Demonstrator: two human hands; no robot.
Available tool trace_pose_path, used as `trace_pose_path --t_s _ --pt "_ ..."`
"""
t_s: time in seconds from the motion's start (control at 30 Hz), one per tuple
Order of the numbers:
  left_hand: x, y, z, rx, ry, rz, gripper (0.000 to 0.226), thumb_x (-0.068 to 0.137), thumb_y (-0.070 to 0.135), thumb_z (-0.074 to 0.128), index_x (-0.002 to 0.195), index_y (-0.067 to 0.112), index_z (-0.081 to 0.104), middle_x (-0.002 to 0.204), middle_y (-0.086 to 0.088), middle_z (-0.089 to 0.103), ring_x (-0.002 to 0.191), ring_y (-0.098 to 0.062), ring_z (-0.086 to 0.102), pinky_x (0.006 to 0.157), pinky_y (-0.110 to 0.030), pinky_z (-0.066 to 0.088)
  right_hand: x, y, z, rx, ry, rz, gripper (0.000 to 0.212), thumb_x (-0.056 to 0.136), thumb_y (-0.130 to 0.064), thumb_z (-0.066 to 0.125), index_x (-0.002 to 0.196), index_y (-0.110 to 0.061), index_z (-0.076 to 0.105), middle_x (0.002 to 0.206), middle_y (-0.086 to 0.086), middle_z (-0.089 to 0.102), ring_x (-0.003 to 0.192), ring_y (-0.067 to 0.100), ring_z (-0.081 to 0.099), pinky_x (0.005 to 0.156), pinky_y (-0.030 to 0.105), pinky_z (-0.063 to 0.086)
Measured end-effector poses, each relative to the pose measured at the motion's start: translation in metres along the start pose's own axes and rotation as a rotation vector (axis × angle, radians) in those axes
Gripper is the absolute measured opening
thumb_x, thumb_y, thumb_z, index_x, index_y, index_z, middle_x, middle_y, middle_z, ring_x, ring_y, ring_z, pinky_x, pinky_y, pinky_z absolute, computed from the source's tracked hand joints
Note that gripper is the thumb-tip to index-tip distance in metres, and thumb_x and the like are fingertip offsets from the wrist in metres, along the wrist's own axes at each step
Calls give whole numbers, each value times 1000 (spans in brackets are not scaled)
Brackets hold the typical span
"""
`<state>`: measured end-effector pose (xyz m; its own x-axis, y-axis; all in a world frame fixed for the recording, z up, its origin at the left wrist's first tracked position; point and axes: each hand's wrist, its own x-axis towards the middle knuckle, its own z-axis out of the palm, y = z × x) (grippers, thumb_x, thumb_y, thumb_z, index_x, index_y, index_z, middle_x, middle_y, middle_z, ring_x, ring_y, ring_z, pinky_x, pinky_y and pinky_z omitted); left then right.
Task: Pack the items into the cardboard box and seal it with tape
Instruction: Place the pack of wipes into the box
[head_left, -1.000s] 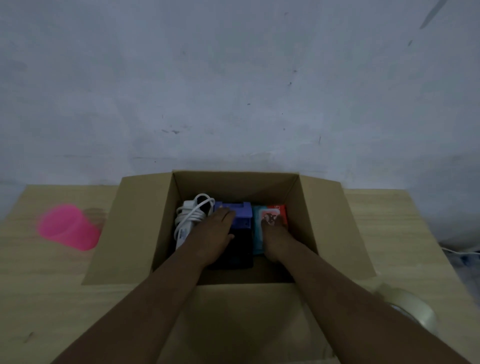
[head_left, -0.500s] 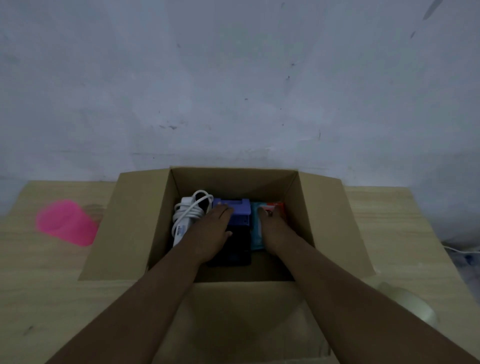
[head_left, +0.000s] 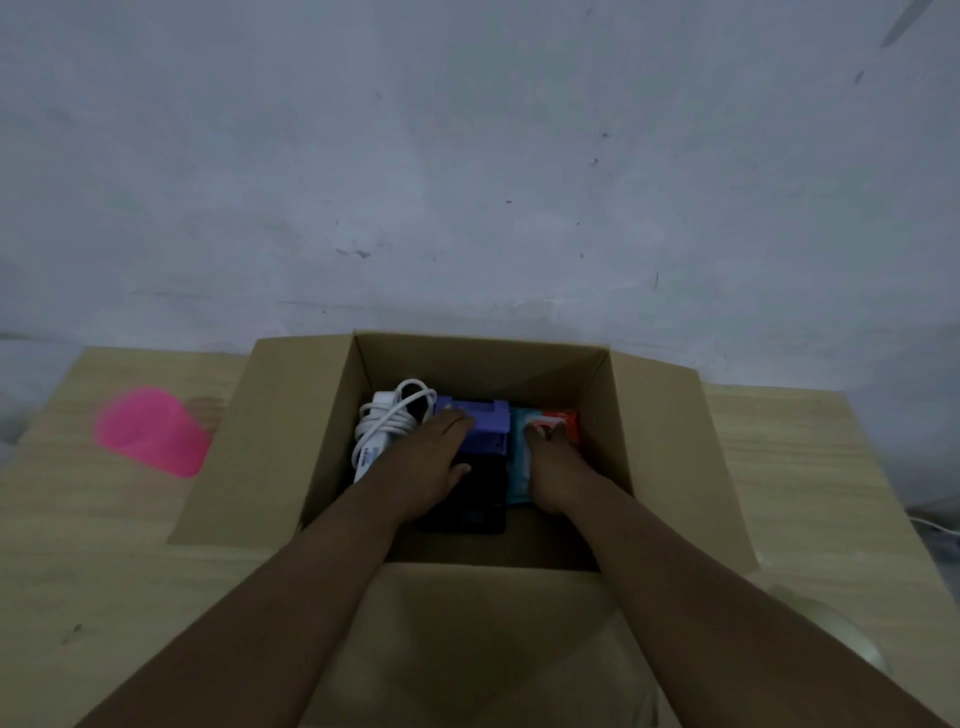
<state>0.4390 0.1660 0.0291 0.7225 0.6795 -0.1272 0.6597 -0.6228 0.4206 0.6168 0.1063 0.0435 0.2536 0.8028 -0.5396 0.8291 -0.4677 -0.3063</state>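
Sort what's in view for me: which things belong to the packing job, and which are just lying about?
Job: cardboard box, white cord bundle, purple box under left hand, teal-and-red packet under right hand, tape roll.
Lying about: pink cup, perhaps still to pack; white cable at far right.

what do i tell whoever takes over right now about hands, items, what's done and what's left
Hands: left hand lies flat on the purple box, holding nothing; right hand presses on the teal packet.
Inside the cardboard box, flaps open: white cable, purple box, teal packet.
Outside: pink cup on the table left of the box, tape roll to its right.
To do: perhaps pack the cup, close flaps, tape.
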Motion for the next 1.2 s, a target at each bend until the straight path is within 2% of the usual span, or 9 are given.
trace_pose_path --t_s 0.1,0.17,0.33,0.47,0.53,0.67,0.83,1.0,1.2 --pt "-4 5 -7 28 -28 -6 60 98 27 54 150 13 28 159 -6 21 146 -22 21 113 -32 27 0 2 -4 -51 -37 -3 63 93 -14 55 148 -6 24 151 19 25 136 35 31 111 35 30" --pt "-9 7 -16 10 -5 -25 52 97 26 54 144 12 39 154 -6 32 139 -25 35 107 -34 35 -1 1 -6 -35 -7 -37 59 92 -14 57 144 -3 31 145 19 36 129 31 40 104 30 37" --pt "-33 5 -31 -57 247 -74 27 94 29 59 116 15 63 108 -6 66 94 -22 61 73 -25 40 -10 -4 -8 89 44 -96 38 93 -9 52 131 -5 51 130 19 53 113 29 54 88 28 45" --pt "-60 -6 -37 -67 346 -16 34 90 37 44 105 16 66 105 -4 67 97 -23 61 84 -37 49 -20 -7 -10 184 89 -164 33 93 -5 48 125 -8 58 122 14 59 105 26 57 83 28 47" --pt "-68 -5 -39 -31 427 -18 32 89 31 43 101 12 67 105 -7 66 101 -20 56 90 -31 43 -26 -7 -8 205 136 -199 31 96 -11 48 125 -10 59 124 11 59 107 23 57 86 27 46" --pt "-74 -2 -40 9 551 -117 38 92 31 40 101 7 67 114 -11 64 117 -26 55 96 -36 43 -40 -9 -6 215 279 -310 21 96 -18 48 99 -10 68 101 9 67 89 19 60 81 34 51" --pt "-88 -8 -45 -149 716 -253 15 91 12 58 105 8 65 112 -6 60 104 -12 51 83 -15 34 -52 -21 6 230 402 -457 21 96 -22 48 84 -12 61 84 3 60 77 14 55 71 34 48" --pt "-108 -31 -45 -279 739 -270 32 89 35 48 108 13 62 108 2 60 100 -6 53 81 -14 38 -62 -62 21 263 397 -585 24 99 -23 44 83 -12 57 82 2 53 77 14 47 69 29 38" --pt "-136 -75 -53 -286 730 -235 19 91 21 56 108 14 61 107 1 58 101 -10 53 84 -19 40 -69 -141 47 308 394 -690 18 97 -27 46 101 -17 61 101 2 54 94 17 49 79 31 43"
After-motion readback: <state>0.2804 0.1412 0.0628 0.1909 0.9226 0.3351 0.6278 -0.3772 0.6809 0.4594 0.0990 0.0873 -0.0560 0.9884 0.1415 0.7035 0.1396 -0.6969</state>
